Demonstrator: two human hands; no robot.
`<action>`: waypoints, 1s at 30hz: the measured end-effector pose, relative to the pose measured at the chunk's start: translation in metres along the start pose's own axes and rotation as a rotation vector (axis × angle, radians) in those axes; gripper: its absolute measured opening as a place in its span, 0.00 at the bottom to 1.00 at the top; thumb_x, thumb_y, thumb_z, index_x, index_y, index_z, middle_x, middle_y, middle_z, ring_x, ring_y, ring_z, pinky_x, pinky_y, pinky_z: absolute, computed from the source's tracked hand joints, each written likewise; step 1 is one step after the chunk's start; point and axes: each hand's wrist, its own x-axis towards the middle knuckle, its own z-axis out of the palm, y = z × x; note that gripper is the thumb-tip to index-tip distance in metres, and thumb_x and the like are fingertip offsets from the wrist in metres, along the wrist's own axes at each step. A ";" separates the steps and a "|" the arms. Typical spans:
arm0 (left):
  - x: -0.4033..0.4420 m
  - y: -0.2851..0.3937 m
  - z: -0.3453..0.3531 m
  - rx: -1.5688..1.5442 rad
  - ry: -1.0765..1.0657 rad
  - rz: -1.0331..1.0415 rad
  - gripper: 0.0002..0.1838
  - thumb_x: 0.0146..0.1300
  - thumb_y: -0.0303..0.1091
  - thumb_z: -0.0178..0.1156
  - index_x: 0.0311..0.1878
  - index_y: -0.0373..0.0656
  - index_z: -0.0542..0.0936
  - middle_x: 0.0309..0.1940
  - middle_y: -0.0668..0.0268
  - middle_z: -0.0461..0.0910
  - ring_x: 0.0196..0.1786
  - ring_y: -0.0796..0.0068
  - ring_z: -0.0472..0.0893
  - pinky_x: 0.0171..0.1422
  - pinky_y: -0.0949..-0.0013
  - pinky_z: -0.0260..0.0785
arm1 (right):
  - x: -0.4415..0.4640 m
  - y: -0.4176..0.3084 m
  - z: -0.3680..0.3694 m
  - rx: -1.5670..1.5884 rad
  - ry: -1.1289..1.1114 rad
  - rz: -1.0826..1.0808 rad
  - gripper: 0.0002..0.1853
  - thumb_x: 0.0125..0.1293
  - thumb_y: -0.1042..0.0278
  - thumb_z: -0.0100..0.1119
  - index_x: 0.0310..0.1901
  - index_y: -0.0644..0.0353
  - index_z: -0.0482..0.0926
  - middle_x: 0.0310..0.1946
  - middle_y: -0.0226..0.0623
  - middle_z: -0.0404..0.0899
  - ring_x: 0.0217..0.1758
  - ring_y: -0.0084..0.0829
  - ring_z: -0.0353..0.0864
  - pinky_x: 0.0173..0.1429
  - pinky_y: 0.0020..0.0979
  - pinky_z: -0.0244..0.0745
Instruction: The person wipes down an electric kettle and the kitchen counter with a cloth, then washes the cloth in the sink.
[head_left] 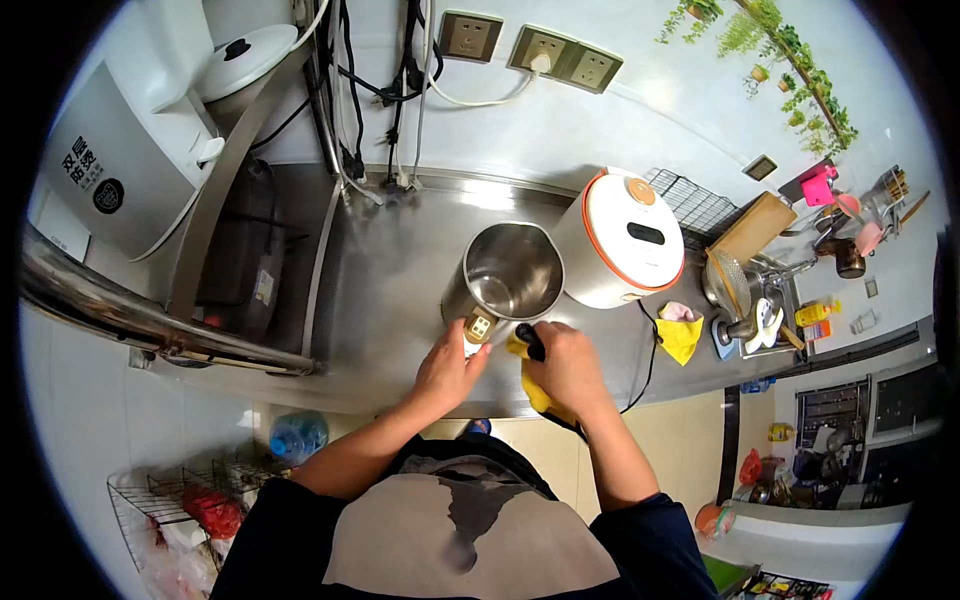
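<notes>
A stainless steel jug [513,265] stands on the steel counter, its open top facing me and its inside bare metal. On its near side is a panel with buttons [480,325]. My left hand [448,368] is closed around the handle below that panel. Right of the jug, my right hand [568,368] is wrapped round a yellow cloth [541,392] and the black end of a cord [530,342]. The black end sits close to the jug's lower side; whether it touches is unclear.
A white rice cooker [625,240] with an orange rim stands right of the jug. Beyond it are a wire rack [690,205], a cutting board [755,228], a strainer [727,283] and another yellow cloth [679,340]. A metal shelf [240,140] with a silver appliance [115,170] is at left.
</notes>
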 end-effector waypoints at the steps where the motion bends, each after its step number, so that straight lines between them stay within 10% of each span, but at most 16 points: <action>1: 0.000 -0.001 0.001 0.005 0.006 0.000 0.28 0.66 0.39 0.59 0.62 0.33 0.62 0.48 0.43 0.76 0.50 0.44 0.78 0.52 0.53 0.70 | 0.001 -0.003 -0.005 0.052 0.060 0.025 0.16 0.46 0.70 0.68 0.38 0.62 0.77 0.33 0.46 0.81 0.35 0.50 0.82 0.39 0.45 0.78; 7: -0.001 -0.005 -0.001 0.030 -0.004 0.035 0.29 0.62 0.35 0.58 0.62 0.33 0.60 0.52 0.39 0.73 0.53 0.38 0.75 0.54 0.49 0.70 | 0.047 -0.043 -0.003 0.091 0.051 -0.063 0.22 0.48 0.66 0.68 0.46 0.60 0.74 0.36 0.50 0.81 0.39 0.51 0.82 0.41 0.47 0.76; 16: -0.002 0.007 -0.008 0.026 -0.031 -0.023 0.28 0.63 0.33 0.59 0.62 0.32 0.61 0.52 0.41 0.74 0.55 0.42 0.76 0.57 0.52 0.69 | 0.070 -0.044 -0.003 -0.205 -0.034 -0.220 0.07 0.52 0.66 0.63 0.32 0.58 0.81 0.24 0.45 0.82 0.30 0.45 0.85 0.32 0.40 0.79; 30: 0.001 0.006 -0.002 0.009 0.008 -0.015 0.26 0.66 0.40 0.59 0.60 0.35 0.64 0.47 0.44 0.78 0.50 0.45 0.79 0.53 0.53 0.70 | 0.018 -0.008 -0.009 -0.293 -0.138 -0.026 0.10 0.51 0.67 0.65 0.36 0.57 0.79 0.26 0.44 0.82 0.32 0.46 0.84 0.35 0.45 0.78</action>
